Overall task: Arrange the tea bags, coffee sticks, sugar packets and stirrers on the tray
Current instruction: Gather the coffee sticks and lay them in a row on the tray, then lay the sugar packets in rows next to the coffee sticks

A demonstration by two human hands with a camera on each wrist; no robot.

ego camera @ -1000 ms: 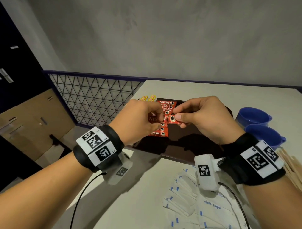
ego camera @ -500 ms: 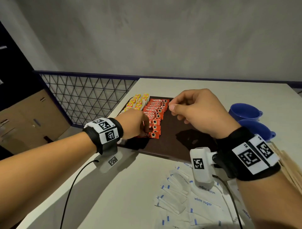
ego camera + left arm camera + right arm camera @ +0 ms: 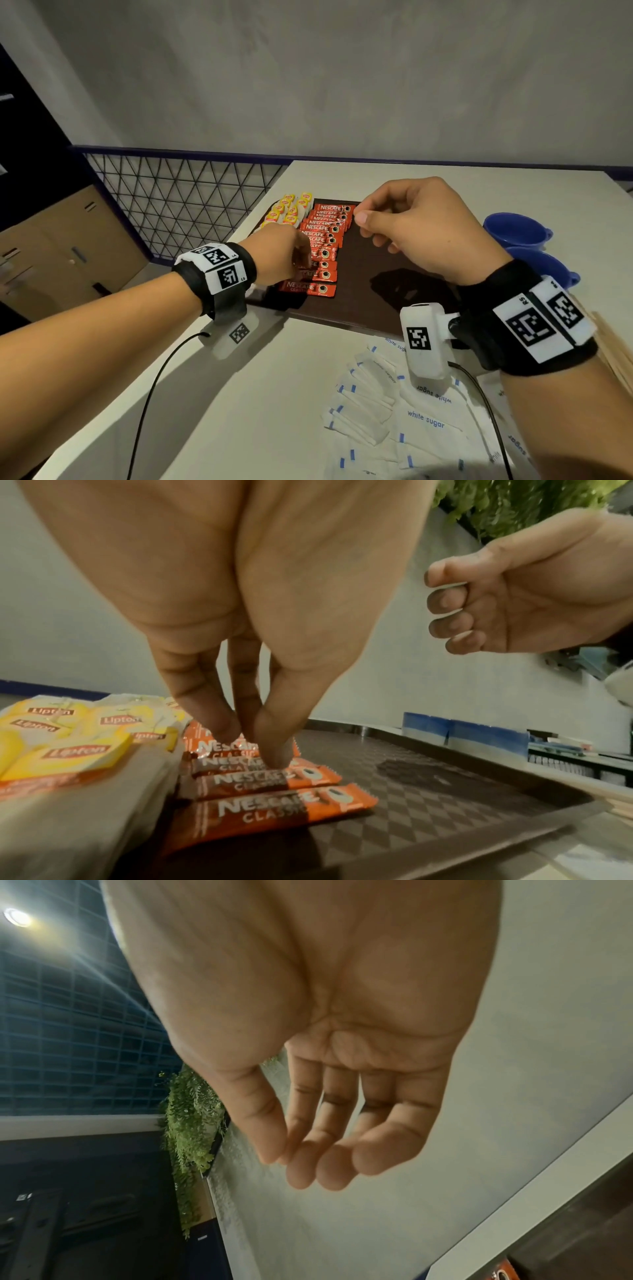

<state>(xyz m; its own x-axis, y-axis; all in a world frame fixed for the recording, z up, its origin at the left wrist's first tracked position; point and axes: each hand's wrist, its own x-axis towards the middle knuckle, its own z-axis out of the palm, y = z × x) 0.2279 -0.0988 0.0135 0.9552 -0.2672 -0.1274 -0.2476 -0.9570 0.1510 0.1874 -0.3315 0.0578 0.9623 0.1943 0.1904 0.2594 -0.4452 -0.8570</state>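
A dark brown tray [image 3: 359, 284] holds a column of red Nescafe coffee sticks [image 3: 322, 240] and, at its far left, yellow Lipton tea bags [image 3: 287, 210]. My left hand [image 3: 306, 260] reaches down onto the near end of the column. In the left wrist view its straight thumb and fingers [image 3: 253, 745] press their tips on the coffee sticks [image 3: 274, 807], beside the tea bags [image 3: 68, 750]. My right hand [image 3: 359, 214] hovers above the tray's far middle, fingers loosely curled, thumb against forefinger. The right wrist view shows this hand [image 3: 287, 1153] empty. White sugar packets [image 3: 394, 421] lie on the table.
Two blue cups [image 3: 513, 229] stand right of the tray. Wooden stirrers [image 3: 613, 346] lie at the right edge behind my right wrist. A triangular mesh railing [image 3: 171, 205] borders the table's left side. The tray's right half [image 3: 445, 804] is bare.
A second ago both hands met over the coffee sticks. The right hand has since drawn off them, while the left dropped to the near end of the column.
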